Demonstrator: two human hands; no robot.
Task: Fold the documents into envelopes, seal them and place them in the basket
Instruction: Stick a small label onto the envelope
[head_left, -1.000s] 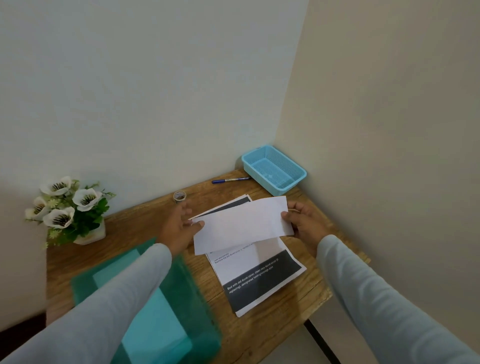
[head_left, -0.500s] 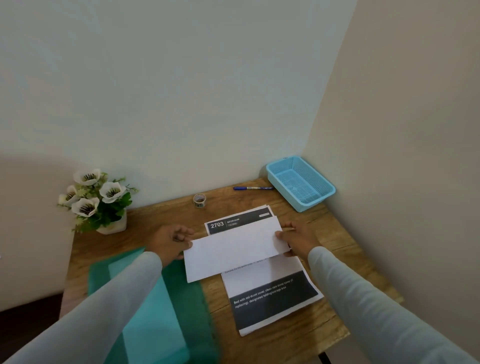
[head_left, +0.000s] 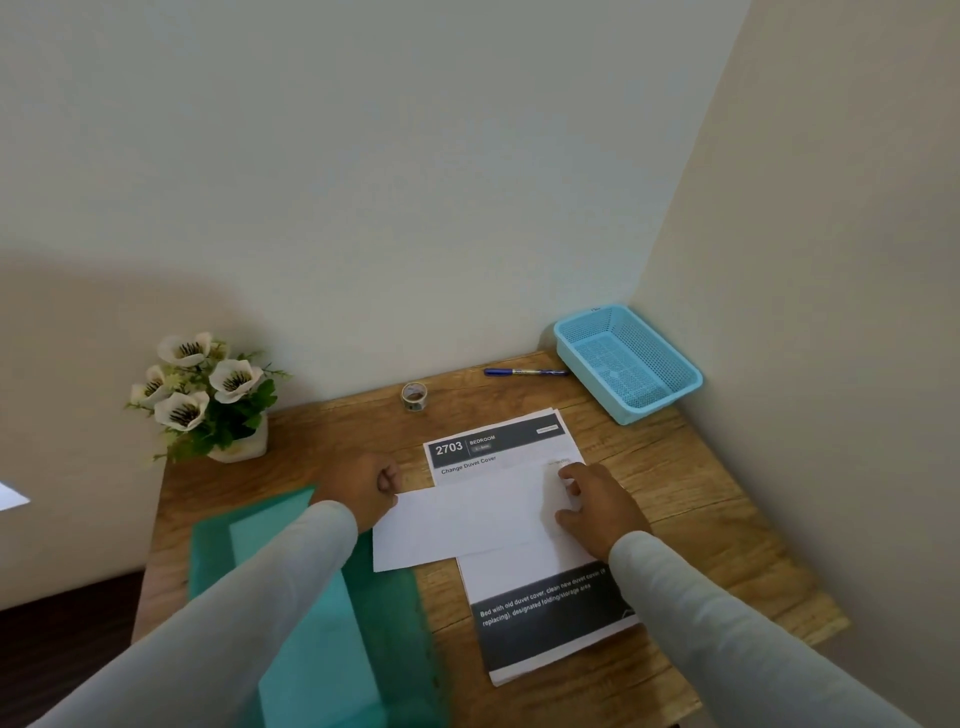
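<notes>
On the wooden table (head_left: 701, 493), set into a corner between two plain walls, we see a long white envelope (head_left: 457, 525) lying flat and slightly askew across the middle of a stack of documents (head_left: 540, 613). Its left end hangs over the bare wood and touches the edge of a green folder (head_left: 322, 597). Our left hand (head_left: 363, 486) has its fingers curled and pinches the envelope's upper left corner, while our right hand (head_left: 592, 506) rests with loosely spread fingers on the envelope's right end, covering that part and some of the page beneath. Our pale sleeves cross the folder and the near right corner of the stack. At the back right, well apart from the papers, sits a light blue plastic basket (head_left: 665, 400) with mesh walls, rectangular, with nothing in it. Just beside it lies a blue pen (head_left: 524, 372), and farther left a small roll of clear tape (head_left: 414, 396) stands on edge. A white pot of white flowers (head_left: 208, 395) stands at the back left. The top sheet has dark bands at head and foot: we read "2703", "BEDROOM" and "Change Duvet Cover" above, and "Bed with old duvet cover, clean new duvet cover (if replacing), designated folding/storage area" below.
</notes>
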